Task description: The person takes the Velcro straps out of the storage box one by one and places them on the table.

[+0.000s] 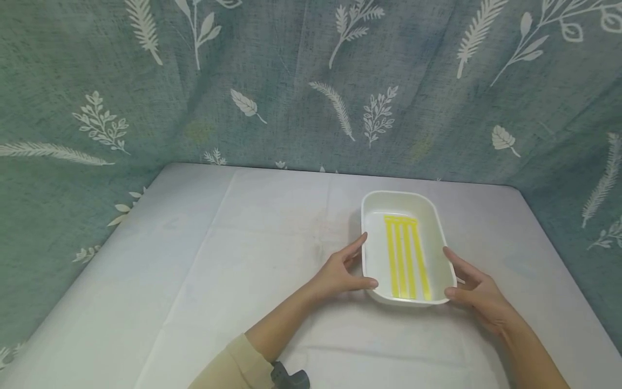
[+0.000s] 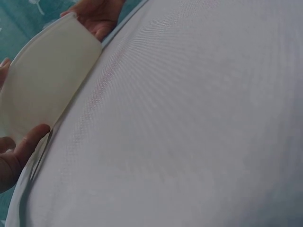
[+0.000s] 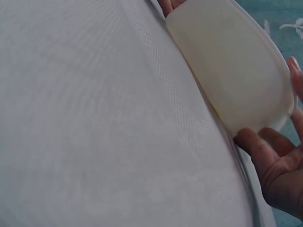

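A white rectangular plastic tray with rounded corners is on the right half of the table in the head view. Inside it lie several long yellow strips, side by side and meeting a crosswise yellow band at the far end. My left hand grips the tray's left side, thumb over the near corner of the rim and fingers along the outer wall. On the opposite side my right hand holds it the same way. Both wrist views show the near outer wall of the tray between the hands, close over the table.
A white cloth with fold creases covers the table. Green-blue curtain fabric with a leaf print hangs behind and along both sides. A dark grey strap piece sits by the left sleeve at the bottom edge.
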`<state>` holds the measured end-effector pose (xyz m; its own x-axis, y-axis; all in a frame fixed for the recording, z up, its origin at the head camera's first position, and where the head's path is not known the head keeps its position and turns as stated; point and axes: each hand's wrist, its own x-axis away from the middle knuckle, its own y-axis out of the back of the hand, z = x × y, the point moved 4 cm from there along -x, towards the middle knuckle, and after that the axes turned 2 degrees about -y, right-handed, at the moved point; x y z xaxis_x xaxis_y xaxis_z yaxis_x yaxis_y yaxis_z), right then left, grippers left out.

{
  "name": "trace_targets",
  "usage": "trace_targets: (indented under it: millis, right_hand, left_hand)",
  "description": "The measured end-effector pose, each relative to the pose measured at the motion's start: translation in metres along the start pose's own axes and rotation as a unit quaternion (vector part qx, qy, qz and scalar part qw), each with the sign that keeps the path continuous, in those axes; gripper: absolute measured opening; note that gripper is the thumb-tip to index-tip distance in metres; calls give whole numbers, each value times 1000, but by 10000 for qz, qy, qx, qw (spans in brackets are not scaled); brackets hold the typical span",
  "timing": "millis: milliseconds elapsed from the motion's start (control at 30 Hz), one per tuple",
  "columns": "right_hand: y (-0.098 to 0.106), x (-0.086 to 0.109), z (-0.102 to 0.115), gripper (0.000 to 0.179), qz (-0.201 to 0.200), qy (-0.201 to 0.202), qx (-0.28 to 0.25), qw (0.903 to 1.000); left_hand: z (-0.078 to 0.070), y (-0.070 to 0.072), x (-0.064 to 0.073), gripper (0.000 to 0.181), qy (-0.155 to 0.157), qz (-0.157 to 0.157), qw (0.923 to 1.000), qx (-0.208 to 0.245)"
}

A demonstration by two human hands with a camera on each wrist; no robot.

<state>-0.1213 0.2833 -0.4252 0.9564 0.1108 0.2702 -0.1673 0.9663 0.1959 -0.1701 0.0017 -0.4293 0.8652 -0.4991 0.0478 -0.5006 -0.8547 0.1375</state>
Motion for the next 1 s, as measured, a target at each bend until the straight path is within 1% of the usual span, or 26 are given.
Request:
trace_targets:
  millis: [167,367,467,633,767,867,1000]
  right_hand:
    - [-3,-1,1,90,89,59,-149,9998]
    - [-8,-1,4,87,309,395,-376,9980]
    - [-11,-2,6,86,366,488,-514,9968]
    - [-18,-6,8,87,430,539,-687,9953]
    - [-24,-10,7,87,531,518,-743,9945]
    - [-26,-11,5,86,548,546,-907,9929]
    - [-28,-10,6,82,659,820,-1149,9878]
  left_hand:
    - [1,3,2,96,24,-25,10000,36]
    - [0,9,4,95,164,-58,9998,32]
    - [-1,12,5,95,137,-37,9999,-13]
    - [-1,19,9,95,71,-30,10000,-60]
    - [1,24,13,94,112,-89,9999,52]
    - [2,25,15,93,90,-56,9998,153]
    - [4,27,16,94,140,-45,9998,91]
